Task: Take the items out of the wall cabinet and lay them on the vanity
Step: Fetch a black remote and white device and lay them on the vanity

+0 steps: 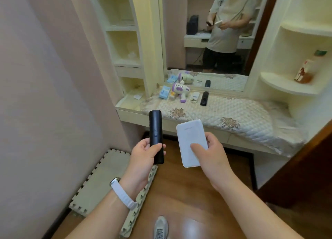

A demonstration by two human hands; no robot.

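Black remote is gripped in the left hand; at its three o'clock the right hand clasps a white power bank, with the counter at twelve o'clock.

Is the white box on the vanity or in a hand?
In a hand: the right hand grips the white box in front of the vanity, not on it.

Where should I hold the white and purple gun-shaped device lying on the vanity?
Take the white and purple gun-shaped device by its grip, coming from the front: the grip points toward the front edge of the vanity, while the bulky head lies farther back.
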